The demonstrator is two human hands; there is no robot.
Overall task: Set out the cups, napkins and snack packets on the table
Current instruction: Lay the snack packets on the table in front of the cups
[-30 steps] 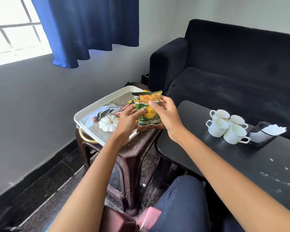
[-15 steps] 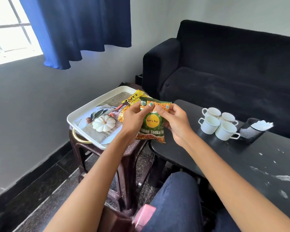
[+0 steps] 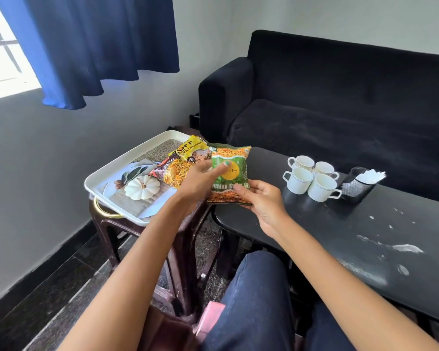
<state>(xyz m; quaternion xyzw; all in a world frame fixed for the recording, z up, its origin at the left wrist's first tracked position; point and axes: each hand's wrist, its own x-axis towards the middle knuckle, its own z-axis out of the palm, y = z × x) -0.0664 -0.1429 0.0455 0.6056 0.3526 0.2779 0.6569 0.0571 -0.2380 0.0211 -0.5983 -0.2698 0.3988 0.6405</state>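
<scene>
The right hand [image 3: 261, 202] pinches the green namkeen packet [image 3: 230, 173] by its lower edge, above the near end of the black table [image 3: 314, 231]; the left hand [image 3: 200, 179], fingers loosely spread, touches its front. This looks like the snack step: next, lay it flat clear of the four white cups [image 3: 312, 179]. Two packets remain on the white tray [image 3: 112, 173], beside a black sofa [image 3: 340, 97].

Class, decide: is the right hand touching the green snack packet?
Touching. The head view shows the right hand gripping the green snack packet by its lower edge.
</scene>
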